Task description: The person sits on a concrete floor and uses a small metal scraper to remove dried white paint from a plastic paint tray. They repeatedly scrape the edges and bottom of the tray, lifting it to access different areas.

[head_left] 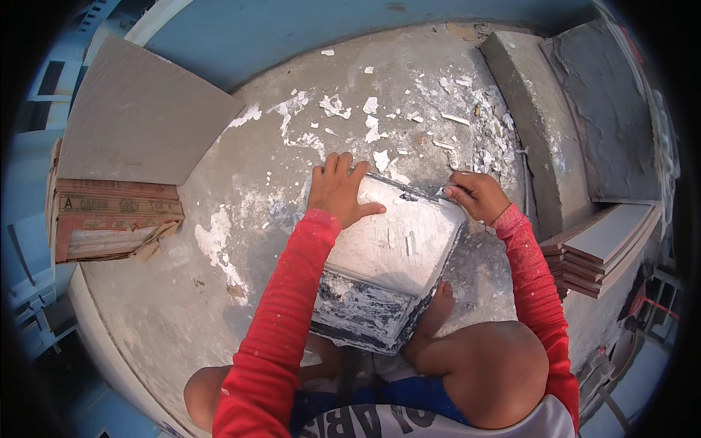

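A black rectangular plastic tub, caked in dried white plaster-like material, sits tilted on the floor in front of my feet. Its broad pale face is up, and the near wall is dark with white smears. My left hand lies on its far left part, fingers over the far edge and thumb flat on the pale face. At the far right corner, my right hand is closed, thumb against curled fingers. A small pale piece shows at its fingertips; what it is cannot be made out.
White flakes litter the concrete floor. At left, a grey tile leans over a torn tile carton. Stacked tiles and a concrete step stand at right. A blue wall closes the far side.
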{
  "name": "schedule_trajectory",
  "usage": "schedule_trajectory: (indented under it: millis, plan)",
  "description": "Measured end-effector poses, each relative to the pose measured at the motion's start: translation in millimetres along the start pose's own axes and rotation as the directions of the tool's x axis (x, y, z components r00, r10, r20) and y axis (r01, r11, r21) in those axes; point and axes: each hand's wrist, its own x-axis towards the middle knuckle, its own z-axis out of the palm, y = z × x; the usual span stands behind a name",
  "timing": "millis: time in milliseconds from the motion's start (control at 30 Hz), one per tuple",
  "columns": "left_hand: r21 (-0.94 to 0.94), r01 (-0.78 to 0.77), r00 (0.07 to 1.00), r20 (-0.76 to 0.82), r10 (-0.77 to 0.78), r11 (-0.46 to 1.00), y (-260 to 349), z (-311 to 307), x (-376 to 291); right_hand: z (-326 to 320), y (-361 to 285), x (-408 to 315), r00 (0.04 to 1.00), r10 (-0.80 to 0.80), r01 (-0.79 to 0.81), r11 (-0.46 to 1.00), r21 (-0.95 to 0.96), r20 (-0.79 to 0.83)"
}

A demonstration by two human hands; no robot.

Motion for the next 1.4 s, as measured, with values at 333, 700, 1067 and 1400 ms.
schedule_trajectory:
  millis: [333,700,1067,1400]
  plan:
    - [-0.046,0.061,0.995,0.085,-0.057,0.997,1,-5,-1,11,16,16,0.991,-0.073,0.071,0.997,0.028,0.114]
    - [0.003,0.05,0.998,0.05,-0.05,0.999,-3,-2,-7,-30,-52,-70,0.995,-0.083,0.077,0.992,0.096,0.059]
    - [-0.187,-0.068,0.997,-0.035,0.062,0.98,-20,3,8,-9,-2,-8,0.998,0.05,-0.04,0.98,0.195,-0.046]
    - [0.028,-0.021,1.0,0.004,0.021,0.999,-65,-31,12,18,-21,84,0.994,-0.081,0.057,0.957,0.284,0.071]
